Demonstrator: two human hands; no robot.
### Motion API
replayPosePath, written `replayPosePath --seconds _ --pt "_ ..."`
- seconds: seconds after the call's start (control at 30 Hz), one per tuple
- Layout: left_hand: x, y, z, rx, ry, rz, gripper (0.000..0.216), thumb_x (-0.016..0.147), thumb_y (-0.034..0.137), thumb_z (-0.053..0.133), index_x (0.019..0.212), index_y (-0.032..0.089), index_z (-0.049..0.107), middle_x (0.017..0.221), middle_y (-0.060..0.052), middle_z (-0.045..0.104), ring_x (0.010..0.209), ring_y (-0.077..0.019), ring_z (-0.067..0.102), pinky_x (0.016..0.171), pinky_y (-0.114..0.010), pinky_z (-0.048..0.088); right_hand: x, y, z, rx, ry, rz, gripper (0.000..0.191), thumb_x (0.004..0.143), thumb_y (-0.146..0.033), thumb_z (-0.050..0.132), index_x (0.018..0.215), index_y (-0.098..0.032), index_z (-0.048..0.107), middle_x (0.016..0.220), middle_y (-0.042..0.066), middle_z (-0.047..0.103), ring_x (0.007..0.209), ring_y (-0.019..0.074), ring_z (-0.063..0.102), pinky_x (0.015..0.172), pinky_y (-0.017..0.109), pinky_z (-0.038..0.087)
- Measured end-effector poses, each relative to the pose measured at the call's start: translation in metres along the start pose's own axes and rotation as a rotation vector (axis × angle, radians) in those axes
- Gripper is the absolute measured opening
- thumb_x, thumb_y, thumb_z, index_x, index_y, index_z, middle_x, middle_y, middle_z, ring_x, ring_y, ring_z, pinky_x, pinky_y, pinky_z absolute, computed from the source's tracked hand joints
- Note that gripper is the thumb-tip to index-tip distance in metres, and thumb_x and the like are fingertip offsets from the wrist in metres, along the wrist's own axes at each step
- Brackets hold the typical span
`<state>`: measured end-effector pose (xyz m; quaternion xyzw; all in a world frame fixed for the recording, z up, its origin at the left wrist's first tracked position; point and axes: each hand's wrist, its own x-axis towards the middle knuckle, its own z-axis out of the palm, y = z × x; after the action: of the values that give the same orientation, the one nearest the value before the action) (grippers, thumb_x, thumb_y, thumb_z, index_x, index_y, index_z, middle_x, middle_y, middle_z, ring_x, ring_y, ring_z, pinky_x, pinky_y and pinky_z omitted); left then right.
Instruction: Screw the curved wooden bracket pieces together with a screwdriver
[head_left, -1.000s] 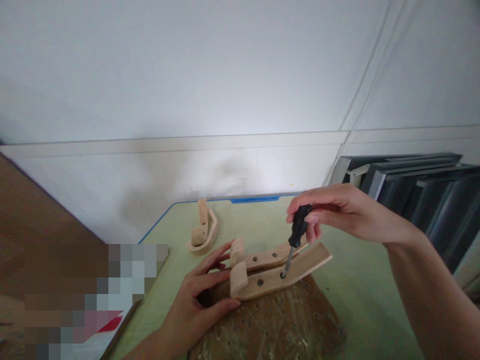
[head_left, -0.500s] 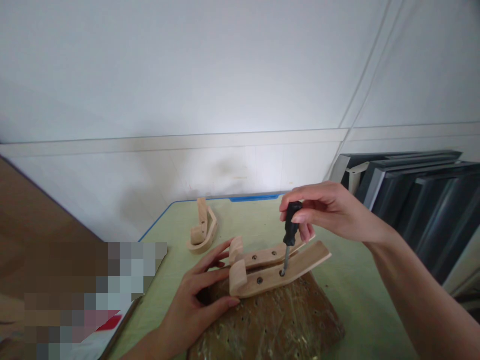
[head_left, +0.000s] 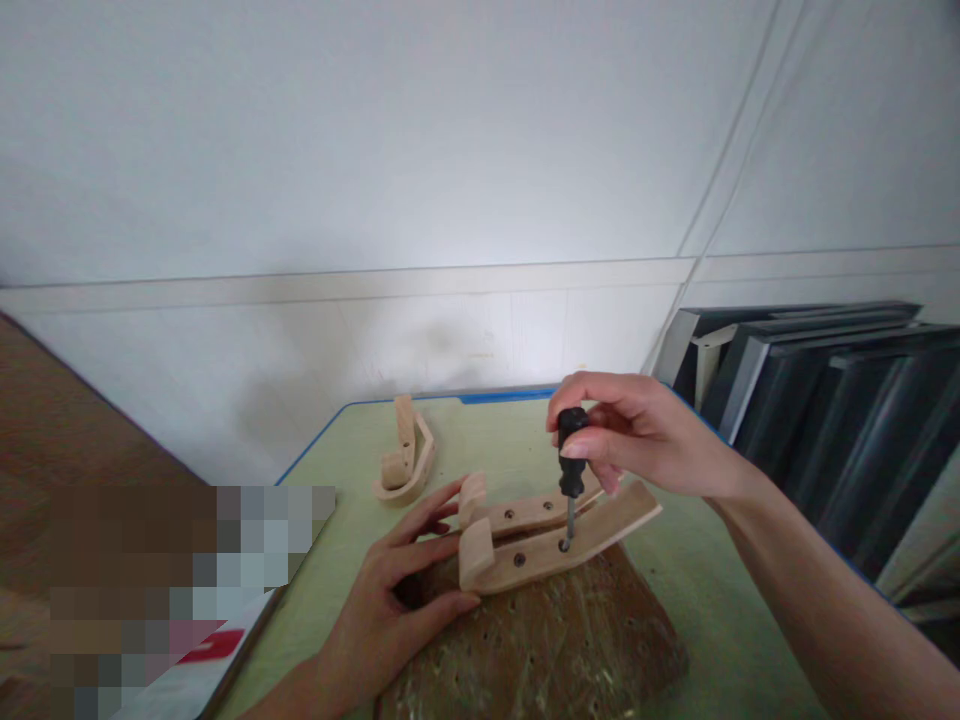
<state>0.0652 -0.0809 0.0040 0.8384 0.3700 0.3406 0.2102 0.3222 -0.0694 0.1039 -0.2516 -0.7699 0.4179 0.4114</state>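
Note:
My right hand (head_left: 611, 430) grips a black-handled screwdriver (head_left: 572, 450), closed around its handle. The screwdriver's tip sits in the right-hand hole of the nearer curved wooden hook (head_left: 525, 562); a dark screw shows in that hook's other hole. Beside it, just behind, lies a second wooden hook (head_left: 525, 512) with two screws in it. My left hand (head_left: 397, 590) steadies the hooks at their upturned left ends, thumb against the nearer one and fingers at the farther one. Both hooks rest on a worn brown block (head_left: 540, 650) pitted with small holes.
More wooden hooks (head_left: 405, 465) lie together at the back left of the green table mat (head_left: 495, 435), which has a blue edge. Dark panels (head_left: 825, 400) lean against the white wall at the right. A brown board (head_left: 75, 420) stands at the left.
My right hand and the screwdriver handle have shifted slightly left and down, so the screwdriver stands more upright. Its tip stays in the same hole; my left hand has hardly moved.

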Motion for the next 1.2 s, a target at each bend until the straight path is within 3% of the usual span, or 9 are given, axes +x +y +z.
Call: replayPosePath --seconds 0.17,0.33,0.43,0.67,0.8,0.93,1.2 --pt "0.000 -0.002 0.001 -0.007 0.005 0.020 0.033 0.066 0.028 0.068 0.098 0.030 0.065 0.135 -0.004 0.042 0.103 -0.0253 0.056 0.085 -0.039 0.048 0.001 -0.001 0.005 -0.031 0.064 0.067 0.011 0.075 -0.017 0.060 0.082 -0.014 0.052 0.065 -0.005 0.047 0.040 -0.0003 0.045 0.035 0.010 0.039" --pt "0.000 0.001 0.002 -0.037 0.025 0.001 0.031 0.065 0.029 0.069 0.096 0.029 0.067 0.133 -0.004 0.043 0.104 -0.0254 0.055 0.087 -0.039 0.047 0.003 0.000 0.012 -0.024 0.178 0.121 0.020 0.071 -0.016 0.065 0.072 -0.017 0.045 0.050 -0.011 0.040 0.030 -0.0004 0.042 0.026 0.007 0.025" --pt "0.000 0.003 0.004 -0.074 0.077 -0.020 0.027 0.064 0.031 0.070 0.091 0.029 0.068 0.131 -0.004 0.045 0.102 -0.0251 0.056 0.087 -0.040 0.046 0.003 0.000 0.014 -0.031 0.170 0.136 0.021 0.072 -0.018 0.064 0.072 -0.018 0.043 0.048 -0.011 0.041 0.029 0.0016 0.046 0.026 0.007 0.027" --pt "-0.002 -0.004 0.007 -0.071 0.086 0.010 0.029 0.063 0.029 0.071 0.092 0.029 0.067 0.132 -0.003 0.045 0.103 -0.0239 0.055 0.086 -0.036 0.047 0.002 0.000 0.006 0.009 0.095 0.171 0.016 0.077 -0.026 0.059 0.082 -0.018 0.045 0.072 -0.002 0.061 0.037 0.0047 0.055 0.031 0.011 0.039" --pt "-0.002 -0.007 0.003 0.001 0.035 0.051 0.032 0.065 0.026 0.070 0.096 0.028 0.066 0.134 -0.004 0.042 0.104 -0.0239 0.055 0.085 -0.035 0.048 0.000 -0.002 -0.003 0.026 -0.026 0.151 0.022 0.085 -0.022 0.049 0.106 -0.020 0.048 0.084 0.002 0.061 0.048 0.0039 0.058 0.045 0.014 0.047" --pt "-0.002 -0.007 0.002 0.010 0.028 0.045 0.031 0.064 0.027 0.070 0.095 0.028 0.066 0.134 -0.004 0.042 0.104 -0.0236 0.055 0.085 -0.035 0.048 -0.005 -0.007 -0.015 0.049 -0.178 0.152 0.030 0.087 -0.016 0.044 0.116 -0.019 0.049 0.100 0.007 0.060 0.064 0.0082 0.063 0.059 0.021 0.053" --pt "-0.002 -0.003 0.006 -0.052 0.067 0.018 0.028 0.064 0.029 0.070 0.092 0.028 0.068 0.132 -0.005 0.045 0.104 -0.0241 0.055 0.087 -0.036 0.046 -0.013 -0.005 -0.029 -0.105 -0.084 0.162 0.033 0.080 -0.018 0.056 0.113 -0.019 0.056 0.095 0.006 0.066 0.062 0.0069 0.059 0.058 0.019 0.049"
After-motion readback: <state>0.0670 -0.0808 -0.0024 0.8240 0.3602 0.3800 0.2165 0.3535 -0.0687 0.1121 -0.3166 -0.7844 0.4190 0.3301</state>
